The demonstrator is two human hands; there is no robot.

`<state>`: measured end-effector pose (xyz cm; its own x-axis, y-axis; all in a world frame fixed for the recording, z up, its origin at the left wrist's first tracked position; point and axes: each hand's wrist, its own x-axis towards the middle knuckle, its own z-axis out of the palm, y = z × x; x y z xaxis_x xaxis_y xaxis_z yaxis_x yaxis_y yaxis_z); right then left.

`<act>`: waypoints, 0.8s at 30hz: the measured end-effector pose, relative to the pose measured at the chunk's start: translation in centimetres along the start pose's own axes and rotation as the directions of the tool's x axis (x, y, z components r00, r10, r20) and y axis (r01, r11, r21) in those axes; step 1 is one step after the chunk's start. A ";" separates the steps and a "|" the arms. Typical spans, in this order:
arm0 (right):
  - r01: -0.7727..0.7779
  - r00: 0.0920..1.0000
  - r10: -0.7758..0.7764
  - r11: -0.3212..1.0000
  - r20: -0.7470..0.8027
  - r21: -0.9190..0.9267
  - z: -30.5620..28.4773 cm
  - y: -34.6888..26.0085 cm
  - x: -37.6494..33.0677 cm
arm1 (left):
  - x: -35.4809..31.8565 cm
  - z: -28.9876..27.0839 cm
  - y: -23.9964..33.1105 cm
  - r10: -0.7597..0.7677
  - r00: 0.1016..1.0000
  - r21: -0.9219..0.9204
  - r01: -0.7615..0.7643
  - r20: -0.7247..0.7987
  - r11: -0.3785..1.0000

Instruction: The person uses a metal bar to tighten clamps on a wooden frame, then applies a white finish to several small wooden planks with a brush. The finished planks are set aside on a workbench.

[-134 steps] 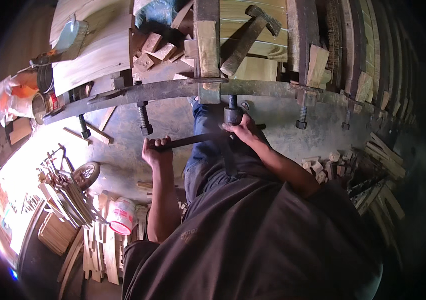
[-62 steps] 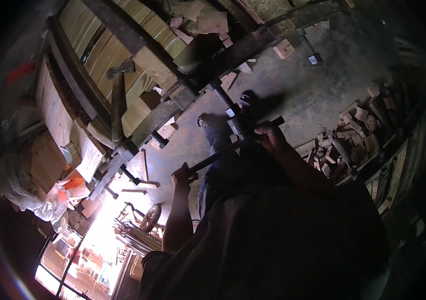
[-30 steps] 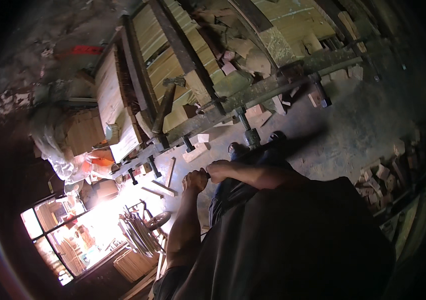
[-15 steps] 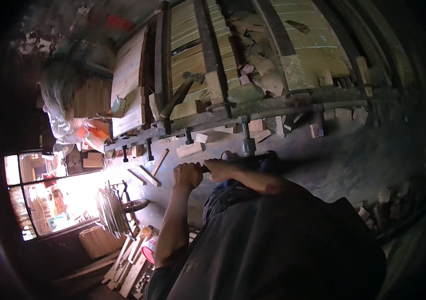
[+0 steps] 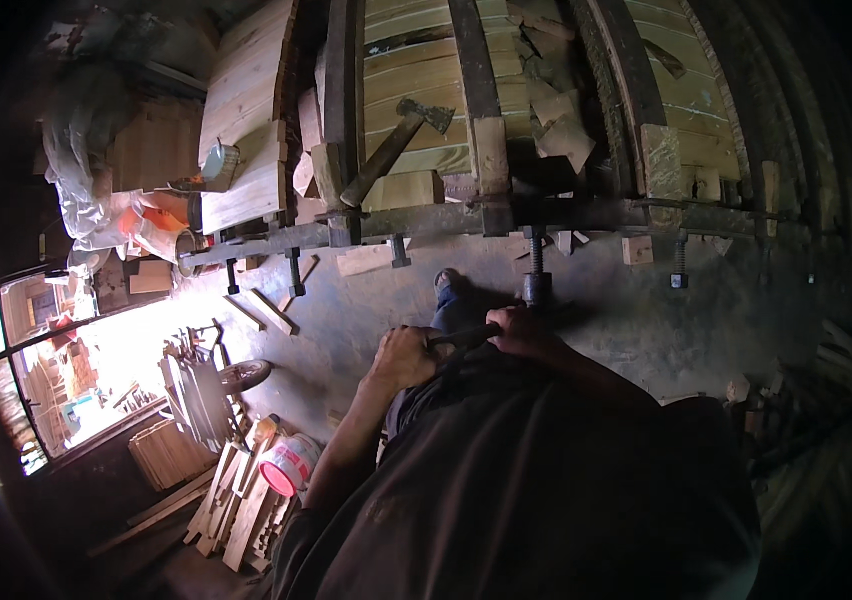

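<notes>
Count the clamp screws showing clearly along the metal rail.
5: far-left screw, second screw and third screw left of the dark socket; fourth screw at the socket; fifth screw right of it. Shadow at far right may hide more.

Clamp rack [image 5: 586, 213]: dark beams and a long rail before me, bearing pale plank panels [image 5: 691, 120].
Middle panel [image 5: 411, 85]: a hammer [image 5: 383, 157] lies slantwise, head pointing away from me.
Left board [image 5: 246, 80]: a small container [image 5: 220, 165] (contents I can't make out).
Floor [image 5: 606, 335]: grey, blotchy; loose sticks [image 5: 271, 311], my shoe [image 5: 446, 286].
</notes>
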<state>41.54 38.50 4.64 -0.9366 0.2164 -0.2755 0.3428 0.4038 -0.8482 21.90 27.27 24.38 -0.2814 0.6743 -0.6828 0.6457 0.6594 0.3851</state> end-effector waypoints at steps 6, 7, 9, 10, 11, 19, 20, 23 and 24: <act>-0.035 0.997 0.028 0.994 -0.073 -0.108 1.4 -0.4 1.0 | 1.1 -0.1 -5.2 0.100 0.991 -0.228 -0.117 -0.084 0.967; -0.106 0.994 0.100 0.982 -0.051 -0.153 2.2 0.0 2.0 | 1.6 -1.0 -5.2 0.087 0.995 -0.224 -0.095 -0.047 0.970; -0.139 0.987 0.123 0.974 -0.103 -0.177 3.0 0.3 2.5 | 1.7 -2.2 -4.7 0.133 0.991 -0.180 -0.133 -0.009 0.975; -0.102 0.982 0.073 0.982 -0.175 -0.158 3.0 0.2 2.2 | 2.0 -2.2 -5.2 0.160 0.987 -0.135 -0.157 0.013 0.978; -0.064 0.967 0.026 0.988 -0.252 -0.142 3.1 0.1 2.0 | 2.2 -2.3 -6.0 0.188 0.981 -0.087 -0.184 0.036 0.979; -0.115 0.890 0.190 0.973 -0.414 0.198 7.0 2.3 2.4 | 6.5 -0.6 -15.1 0.446 0.893 -0.329 -0.403 0.063 0.854; -0.234 0.893 0.317 0.934 -0.319 0.271 5.2 -0.4 1.2 | 7.0 -1.9 -14.7 0.483 0.870 -0.380 -0.414 0.101 0.827; -0.369 0.816 0.512 0.819 -0.270 0.438 8.7 -2.4 0.0 | 6.7 -4.5 -16.1 0.545 0.835 -0.550 -0.421 0.074 0.721; -0.516 0.748 0.651 0.694 -0.130 0.501 8.9 -3.7 0.7 | 6.2 -5.5 -16.8 0.546 0.836 -0.595 -0.413 0.052 0.690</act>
<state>38.95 29.29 3.58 -0.4685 0.5403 -0.6990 0.6853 -0.2771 -0.6735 5.39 22.21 17.03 0.1543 0.9064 -0.3932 0.1394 0.3740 0.9169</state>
